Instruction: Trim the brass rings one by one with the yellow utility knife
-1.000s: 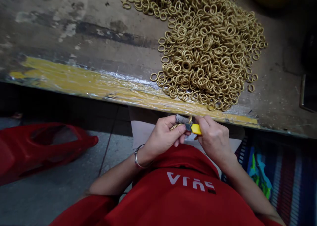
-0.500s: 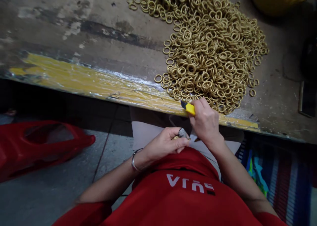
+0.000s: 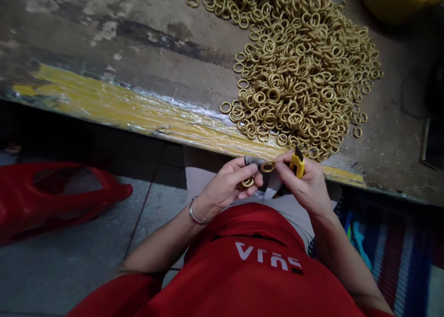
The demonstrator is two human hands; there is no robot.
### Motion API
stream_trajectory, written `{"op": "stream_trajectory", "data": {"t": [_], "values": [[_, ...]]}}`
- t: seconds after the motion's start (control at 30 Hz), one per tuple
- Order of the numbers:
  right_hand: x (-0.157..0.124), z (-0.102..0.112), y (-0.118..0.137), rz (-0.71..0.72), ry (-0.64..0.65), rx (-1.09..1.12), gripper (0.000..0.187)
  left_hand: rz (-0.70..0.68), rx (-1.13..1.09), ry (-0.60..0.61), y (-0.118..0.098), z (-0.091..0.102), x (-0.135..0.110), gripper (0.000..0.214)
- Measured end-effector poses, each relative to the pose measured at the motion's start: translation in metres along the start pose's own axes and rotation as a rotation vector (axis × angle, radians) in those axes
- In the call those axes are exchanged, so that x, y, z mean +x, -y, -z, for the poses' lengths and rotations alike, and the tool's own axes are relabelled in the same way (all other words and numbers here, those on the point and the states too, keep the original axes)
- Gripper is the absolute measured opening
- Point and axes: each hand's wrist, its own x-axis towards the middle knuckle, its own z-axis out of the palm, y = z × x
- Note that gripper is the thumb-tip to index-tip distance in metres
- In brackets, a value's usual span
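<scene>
My left hand (image 3: 236, 178) is closed around a few brass-coloured rings (image 3: 247, 183), and its index finger wears a grey wrap (image 3: 254, 161). Between the two hands sits a single ring (image 3: 268, 166), with the fingertips of my right hand (image 3: 305, 178) pinching its right side and the wrapped finger at its left. A yellow utility knife (image 3: 297, 164) is also gripped in the right hand, its dark blade pointing up. Just beyond the hands, a large heap of the same rings (image 3: 298, 76) covers the right part of the worktable (image 3: 138, 62).
Yellow tape (image 3: 121, 108) runs along the table's front edge. A yellow container (image 3: 391, 2) stands at the back right, and a dark flat object (image 3: 433, 143) lies at the right. A red plastic stool (image 3: 69, 196) is on the floor at left.
My right hand has come down from the heap's edge to meet my left, and a ring now shows between them. The knife blade has swung upward. My left hand has risen slightly.
</scene>
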Motion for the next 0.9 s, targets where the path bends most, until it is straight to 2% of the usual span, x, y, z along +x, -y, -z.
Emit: {"op": "stream_trajectory", "data": {"t": [0.1,0.2,0.27,0.37,0.47,0.53,0.67,0.77,0.83,0.9], "values": [[-0.009,-0.002,-0.010,-0.070,0.017,0.119,0.018,0.037,-0.016,0.094,0.001,-0.007,-0.002,0.034],[-0.015,-0.002,-0.017,-0.046,0.006,0.114,0.018,0.077,0.010,0.120,0.002,-0.014,-0.004,0.033],[-0.020,0.000,-0.018,0.047,-0.012,0.009,0.015,0.075,0.034,0.099,0.003,-0.019,-0.005,0.031],[-0.030,0.004,-0.016,0.211,-0.023,-0.319,0.014,0.032,0.087,0.063,0.005,-0.023,-0.005,0.031],[-0.039,0.005,-0.012,0.244,-0.014,-0.645,0.022,-0.019,0.177,0.061,0.008,-0.023,-0.002,0.035],[-0.043,0.003,-0.012,0.234,-0.014,-0.768,0.024,-0.051,0.253,0.071,0.009,-0.022,-0.001,0.036],[-0.041,0.006,-0.019,0.163,-0.034,-0.934,0.022,-0.100,0.480,0.072,0.002,-0.030,-0.010,0.031],[-0.038,0.020,-0.025,0.040,-0.173,-1.028,0.021,-0.075,0.653,0.199,-0.006,-0.040,-0.021,0.027],[-0.037,0.029,-0.027,0.061,-0.245,-0.968,0.022,0.013,0.652,0.260,-0.007,-0.041,-0.024,0.026],[-0.035,0.035,-0.026,0.121,-0.258,-0.885,0.021,0.080,0.520,0.227,-0.003,-0.037,-0.020,0.030]]}}
